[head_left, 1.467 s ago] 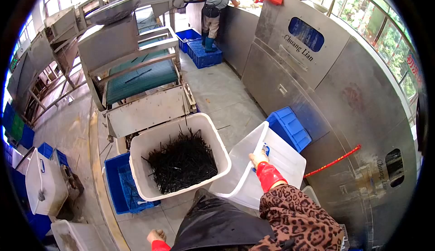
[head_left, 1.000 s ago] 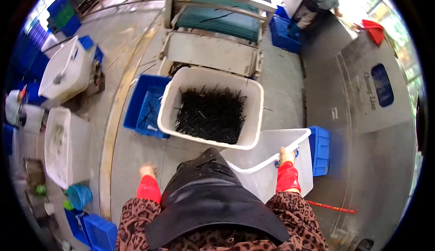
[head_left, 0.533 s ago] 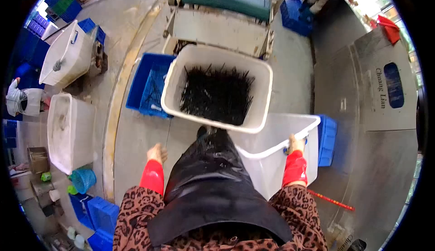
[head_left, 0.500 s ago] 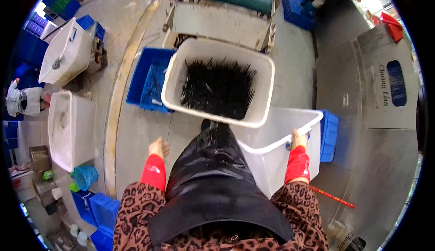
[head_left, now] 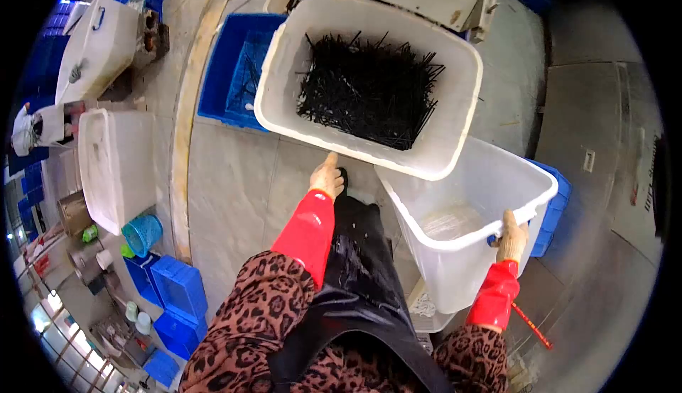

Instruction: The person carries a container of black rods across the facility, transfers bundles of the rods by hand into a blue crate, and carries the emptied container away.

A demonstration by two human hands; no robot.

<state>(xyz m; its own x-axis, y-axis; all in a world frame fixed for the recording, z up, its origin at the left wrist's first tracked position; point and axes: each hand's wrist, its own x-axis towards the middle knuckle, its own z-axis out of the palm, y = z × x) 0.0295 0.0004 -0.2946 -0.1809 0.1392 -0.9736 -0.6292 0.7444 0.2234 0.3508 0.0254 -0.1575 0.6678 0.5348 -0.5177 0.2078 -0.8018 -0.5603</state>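
Note:
My right hand [head_left: 512, 238], in a pale glove with a red sleeve cover, is closed on the rim of a white tub [head_left: 455, 242]. That tub is tilted, and its inside shows only a wet bottom. My left hand [head_left: 327, 178], also gloved, reaches forward just below the near rim of a second white tub [head_left: 469, 102]. Its fingers are partly hidden but look loosely open; contact with the rim cannot be made out. A heap of thin black sticks [head_left: 369, 91] lies inside this second tub.
A blue crate [head_left: 213, 95] stands left of the stick-filled tub, and another blue crate [head_left: 558, 205] sits behind the tilted one. Metal panels [head_left: 590, 123] line the right side. More white tubs [head_left: 117, 173] and blue boxes [head_left: 177, 286] stand at left.
My left hand has moved forward and right, up to the stick-filled tub. My right hand stays on the other tub's rim. The view has shifted, showing both tubs larger.

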